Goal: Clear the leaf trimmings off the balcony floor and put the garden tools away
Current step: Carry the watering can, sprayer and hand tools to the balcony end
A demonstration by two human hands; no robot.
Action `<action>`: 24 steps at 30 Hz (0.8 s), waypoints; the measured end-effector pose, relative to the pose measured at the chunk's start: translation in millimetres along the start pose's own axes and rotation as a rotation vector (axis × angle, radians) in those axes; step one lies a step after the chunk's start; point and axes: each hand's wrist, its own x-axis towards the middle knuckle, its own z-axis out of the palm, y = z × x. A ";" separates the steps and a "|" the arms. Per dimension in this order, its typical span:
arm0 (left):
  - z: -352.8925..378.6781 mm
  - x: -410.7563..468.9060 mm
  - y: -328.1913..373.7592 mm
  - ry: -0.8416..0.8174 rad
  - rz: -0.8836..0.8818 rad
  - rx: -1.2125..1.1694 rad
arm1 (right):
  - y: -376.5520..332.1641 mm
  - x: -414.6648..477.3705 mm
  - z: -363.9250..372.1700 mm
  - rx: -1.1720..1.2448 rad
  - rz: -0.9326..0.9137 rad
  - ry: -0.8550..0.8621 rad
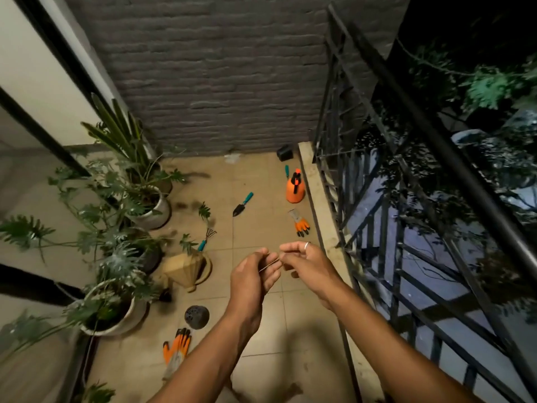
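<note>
Both hands are closed on a thin pale stem (270, 264) held above the middle of the balcony floor (261, 330). The left hand (255, 274) curls its fingers round one end, and the right hand (305, 261), a ring on one finger, nips the other end between thumb and forefinger. The stem looks light and bendy, so a fingertip hold should be enough.

Potted plants (128, 205) line the floor's left edge, with a tan watering can (186, 269) beside them. An orange sprayer (295, 189) stands at the right edge, toward the far right corner. One orange glove (301, 225) lies nearer along that edge and a second glove (175, 349) lies toward the near left. A teal-handled trowel (242, 204) lies mid-floor toward the far edge, and a hand rake (207, 238) lies just beyond the watering can. Neither has been put away yet. Both look stiff and are probably best taken by their handles.

A cut leaf (205, 210) lies between the trowel and the pots. It is probably soft and almost weightless, best lifted by its stalk or gathered into the palm.
</note>
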 end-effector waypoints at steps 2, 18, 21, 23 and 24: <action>-0.5 -2.9 -1.9 0.017 0.003 -0.031 | -14.1 -6.5 0.7 0.003 -0.006 -0.018; -60.5 30.9 33.6 0.143 -0.030 -0.188 | -53.8 20.2 59.4 -0.033 0.018 -0.116; -74.4 43.5 46.1 0.137 -0.032 -0.189 | -63.9 30.9 79.7 -0.054 0.005 -0.097; -85.0 53.8 54.2 0.126 -0.042 -0.174 | -70.7 39.5 95.3 -0.044 0.000 -0.089; -88.2 58.1 57.1 0.120 -0.046 -0.163 | -74.4 42.8 101.7 -0.038 -0.003 -0.086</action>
